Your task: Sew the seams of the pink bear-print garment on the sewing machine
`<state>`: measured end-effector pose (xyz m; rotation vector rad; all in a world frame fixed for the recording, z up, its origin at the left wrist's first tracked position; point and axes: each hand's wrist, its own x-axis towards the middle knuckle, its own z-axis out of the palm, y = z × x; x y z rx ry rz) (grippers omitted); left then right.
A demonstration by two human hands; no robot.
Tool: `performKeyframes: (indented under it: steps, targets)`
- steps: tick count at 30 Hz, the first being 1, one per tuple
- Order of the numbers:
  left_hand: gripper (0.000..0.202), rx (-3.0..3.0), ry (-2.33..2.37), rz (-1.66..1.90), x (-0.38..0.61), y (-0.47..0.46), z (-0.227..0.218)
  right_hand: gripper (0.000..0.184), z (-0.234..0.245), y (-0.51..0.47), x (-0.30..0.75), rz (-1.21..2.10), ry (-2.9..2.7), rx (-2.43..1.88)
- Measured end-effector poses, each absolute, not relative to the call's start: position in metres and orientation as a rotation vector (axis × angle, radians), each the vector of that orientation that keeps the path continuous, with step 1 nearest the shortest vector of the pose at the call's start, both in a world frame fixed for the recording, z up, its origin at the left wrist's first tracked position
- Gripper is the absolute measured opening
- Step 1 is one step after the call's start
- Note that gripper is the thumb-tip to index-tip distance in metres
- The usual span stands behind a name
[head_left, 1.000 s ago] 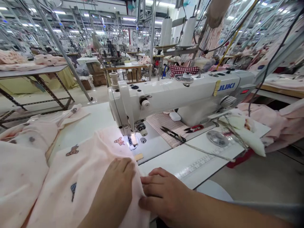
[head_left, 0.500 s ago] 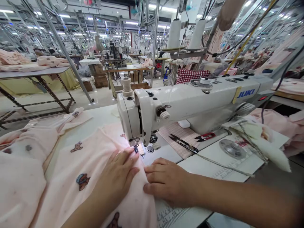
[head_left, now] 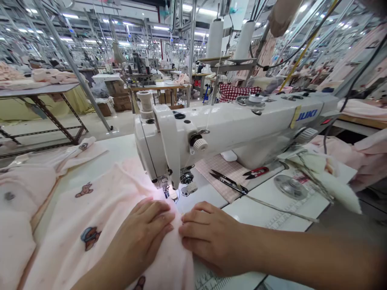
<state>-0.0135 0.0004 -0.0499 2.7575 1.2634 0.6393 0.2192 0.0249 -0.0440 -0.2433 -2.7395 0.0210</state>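
Since half a second ago, both hands are sliding a little back from the needle of the JUKI sewing machine [head_left: 229,125]. The pink printed fabric [head_left: 99,209] is lying under its presser foot [head_left: 166,192]; it is looking soft and light, best held flat near the seam edge. The left hand [head_left: 145,233] and right hand [head_left: 208,237] are pressing on it, fingers flat, gripping nothing. Thread snips [head_left: 226,182] are lying right of the needle.

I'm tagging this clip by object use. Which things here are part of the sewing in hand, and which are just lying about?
In use:
- left hand, flat on pink fabric
- right hand, on the fabric's edge
- sewing machine

Lying about:
- thread snips
- red-handled snips
- checked cloth
- thread cones
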Motion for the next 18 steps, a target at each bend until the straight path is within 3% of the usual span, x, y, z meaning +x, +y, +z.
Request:
performKeyframes:
  steps: [8, 13, 18]
  targets:
    - [0.020, 2.723, 1.256, 0.676, -0.023, 0.016, -0.054, 0.021, -0.047, 0.040, 0.211, -0.098, -2.780, -0.228]
    - [0.015, 2.666, 1.343, 0.762, -0.033, 0.039, -0.049, 0.019, -0.049, 0.057, 0.192, -0.095, -2.763, -0.429]
    - [0.018, 2.698, 1.546, 0.581, -0.038, 0.052, -0.035, 0.033, -0.073, 0.076, 0.191, -0.322, -2.592, -0.352]
